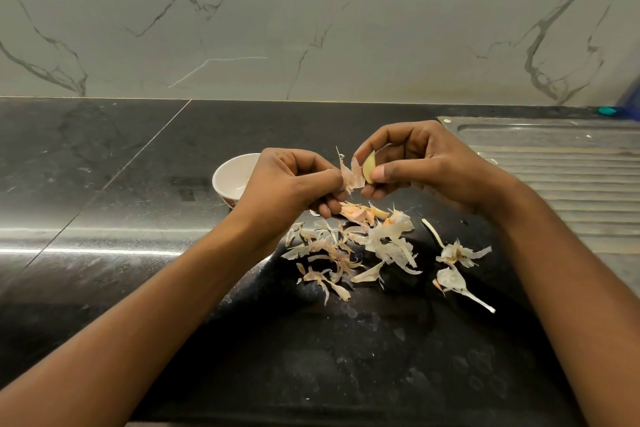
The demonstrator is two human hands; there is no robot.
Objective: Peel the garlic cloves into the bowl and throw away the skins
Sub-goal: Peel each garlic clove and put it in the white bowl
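The garlic clove (369,167) in hand is about half bare: its pale yellow flesh shows on the upper side, while a strip of papery skin (350,174) hangs from its lower left. The right hand (415,163) pinches the clove between thumb and curled fingers, held in the air above the surface (138,184). The left hand (294,180), also curled, pinches the free end of that skin as if to pull it away. Just below the left hand lie a few pinkish unpeeled cloves (360,211), so by the look of it more peeling waits after this one. In front of them spreads a broad scatter of loose skins (346,250), touching and overlapping one another, with two dry stem pieces (453,253) a little apart to the right. That heap suggests a fair number of cloves are already done. None of the skins has been thrown away yet; the whole clearing step is left. The white bowl (223,177) stands near, behind the left hand, which hides most of its inside, so I cannot tell how many peeled cloves it holds. Further right is the ribbed sink drainboard (554,170), and behind everything the marble wall (311,28). My judgement: peeling is well past halfway, disposal not begun.
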